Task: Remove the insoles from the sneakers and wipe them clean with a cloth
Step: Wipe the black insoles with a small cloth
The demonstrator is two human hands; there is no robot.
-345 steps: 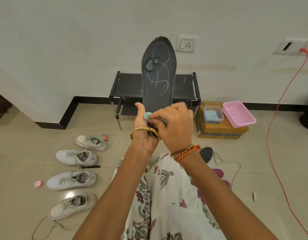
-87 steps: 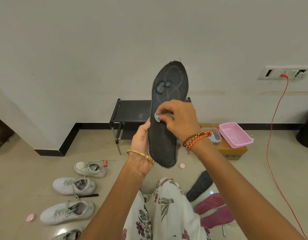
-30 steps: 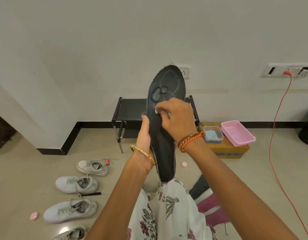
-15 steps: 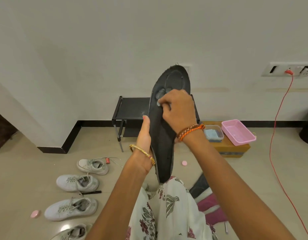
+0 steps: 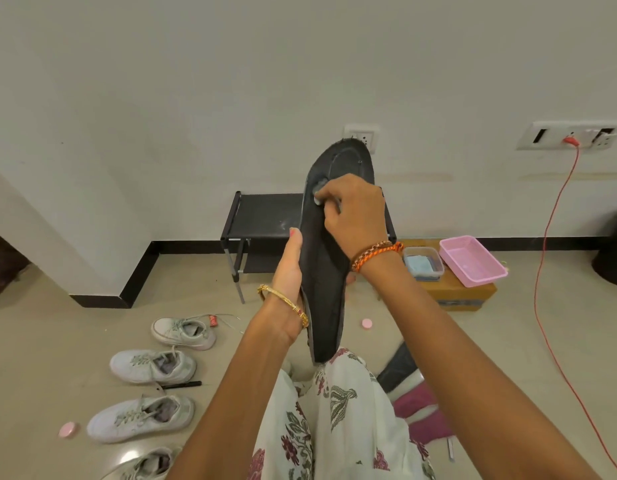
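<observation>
A dark grey insole (image 5: 322, 282) stands upright in front of me, toe end up. My left hand (image 5: 289, 268) grips its lower left edge, thumb along the side. My right hand (image 5: 353, 216) pinches a small pale cloth (image 5: 318, 199) and presses it against the insole's upper part. Several white sneakers (image 5: 154, 366) lie in a row on the floor at the left. Other insoles lie on the floor at my right: a dark one (image 5: 397, 367) and pink ones (image 5: 421, 410).
A black low rack (image 5: 262, 216) stands against the wall behind the insole. A pink basket (image 5: 471, 260) and a clear box (image 5: 423, 263) sit on a cardboard box at the right. A red cable (image 5: 542, 271) hangs from the wall socket.
My right hand has moved the cloth up the insole toward the toe end. The insole has tilted slightly. My left hand keeps its grip on the lower edge.
</observation>
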